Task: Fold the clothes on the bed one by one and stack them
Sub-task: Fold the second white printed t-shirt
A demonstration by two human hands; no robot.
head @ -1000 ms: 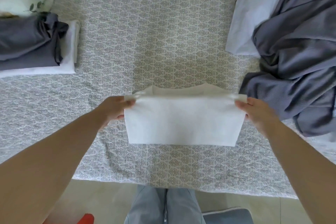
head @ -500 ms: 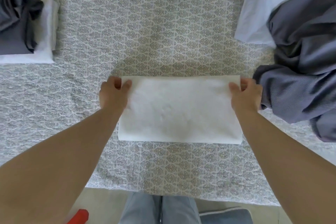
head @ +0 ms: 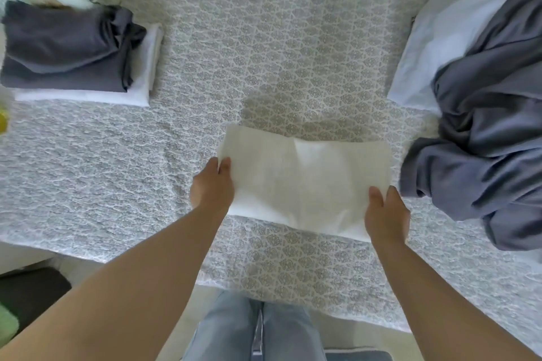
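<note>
The folded white garment (head: 305,182) is being pinched at both short ends, left hand (head: 211,188) and right hand (head: 386,215); the stack (head: 76,53) is sitting well off to the left.

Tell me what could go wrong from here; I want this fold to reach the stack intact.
The folded white garment is held only at its two ends, by the left hand and right hand, and its middle already shows creases, so it may sag and unfold in transit. The stack at far left has a bunched grey top layer, so the garment might sit crooked or slide off.
</note>
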